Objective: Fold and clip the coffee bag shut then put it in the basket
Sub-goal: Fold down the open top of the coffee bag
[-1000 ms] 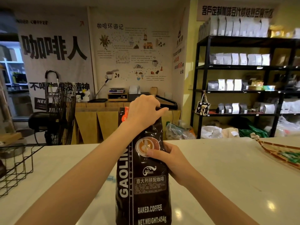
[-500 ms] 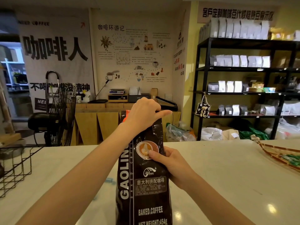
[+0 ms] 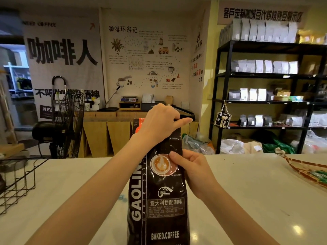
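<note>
A tall black coffee bag (image 3: 160, 200) with white lettering stands upright on the white counter (image 3: 247, 191), right in front of me. My left hand (image 3: 161, 123) is closed over the bag's top edge, fingers curled over it, hiding the opening; a strip of orange shows at the top left. My right hand (image 3: 192, 171) grips the bag's right side at mid height, thumb on the front by the latte picture. A black wire basket (image 3: 19, 181) sits at the counter's left edge. No clip is in view.
A woven tray (image 3: 307, 169) with green packets lies at the counter's right edge. Behind the counter are a black fan (image 3: 69, 121), a wooden side counter with scales, and black shelves (image 3: 265, 85) of coffee bags.
Both hands keep their grip on the bag. The bag and the left hand sit slightly lower in view; the camera has shifted a little.
</note>
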Motion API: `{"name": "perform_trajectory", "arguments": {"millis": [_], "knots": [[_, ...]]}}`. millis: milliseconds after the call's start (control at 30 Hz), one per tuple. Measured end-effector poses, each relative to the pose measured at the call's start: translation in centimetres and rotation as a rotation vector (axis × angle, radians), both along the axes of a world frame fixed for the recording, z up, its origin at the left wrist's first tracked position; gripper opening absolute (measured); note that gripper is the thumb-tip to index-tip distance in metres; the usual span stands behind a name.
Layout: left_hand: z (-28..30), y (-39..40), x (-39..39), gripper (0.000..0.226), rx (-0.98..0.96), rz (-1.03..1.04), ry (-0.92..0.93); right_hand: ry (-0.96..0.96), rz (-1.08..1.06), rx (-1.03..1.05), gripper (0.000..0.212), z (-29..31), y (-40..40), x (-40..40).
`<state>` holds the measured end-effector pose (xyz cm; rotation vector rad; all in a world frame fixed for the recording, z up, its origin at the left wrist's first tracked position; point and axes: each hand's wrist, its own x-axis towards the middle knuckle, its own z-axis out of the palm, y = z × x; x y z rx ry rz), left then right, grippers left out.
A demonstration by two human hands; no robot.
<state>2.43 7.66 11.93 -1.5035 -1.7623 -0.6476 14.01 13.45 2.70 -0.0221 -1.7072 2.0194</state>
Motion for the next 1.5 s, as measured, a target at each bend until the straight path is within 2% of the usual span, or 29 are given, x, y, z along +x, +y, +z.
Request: {"name": "perform_trajectory", "arguments": {"millis": [167, 300, 333, 400, 467, 533, 600, 667, 767, 967, 1233, 1367, 1500], "knots": [[-0.4, 0.0, 0.8, 0.060, -0.031, 0.043, 0.009, -0.026, -0.012, -0.027, 0.025, -0.3, 0.3, -0.1], [-0.2, -2.6, 1.4, 0.043, 0.041, 0.019, -0.216, -0.044, -0.012, -0.029, 0.028, -0.2, 0.6, 0.1], [-0.8, -3.6, 1.0, 0.046, 0.070, 0.028, -0.277, -0.047, -0.009, -0.034, 0.028, -0.2, 0.6, 0.1], [-2.7, -5.8, 0.8, 0.063, 0.145, 0.023, -0.522, -0.057, -0.002, -0.049, 0.027, -0.2, 0.7, 0.2], [-5.3, -7.5, 1.4, 0.075, 0.175, -0.073, -0.957, -0.069, -0.006, -0.053, 0.028, -0.2, 0.7, 0.1], [-7.6, -8.5, 2.0, 0.064, 0.204, -0.228, -1.366, -0.078, -0.014, -0.067, 0.030, -0.3, 0.7, -0.2], [-9.1, -8.9, 2.1, 0.037, 0.252, -0.304, -1.538, -0.088, -0.021, -0.096, 0.030, -0.4, 0.5, -0.4], [-9.4, -8.9, 2.0, 0.017, 0.301, -0.321, -1.541, -0.084, -0.013, -0.118, 0.032, -0.3, 0.4, -0.4], [-9.4, -8.8, 1.8, 0.015, 0.334, -0.363, -1.538, -0.093, 0.012, -0.070, 0.036, -0.1, 0.3, 0.0], [-9.5, -8.3, 1.9, 0.011, 0.371, -0.415, -1.551, -0.109, 0.022, 0.060, 0.025, 0.0, 0.8, 0.2], [-9.7, -8.2, 2.0, 0.011, 0.390, -0.419, -1.552, -0.118, 0.011, 0.054, 0.028, -0.4, 0.9, -0.1], [-9.3, -8.2, 1.7, 0.021, 0.348, -0.353, -1.519, -0.122, -0.032, 0.062, 0.028, -0.3, 1.0, -0.4], [-8.7, -7.9, 1.6, 0.030, 0.357, -0.359, -1.564, -0.088, -0.064, -0.001, 0.028, 0.0, 1.1, -0.8]]}}
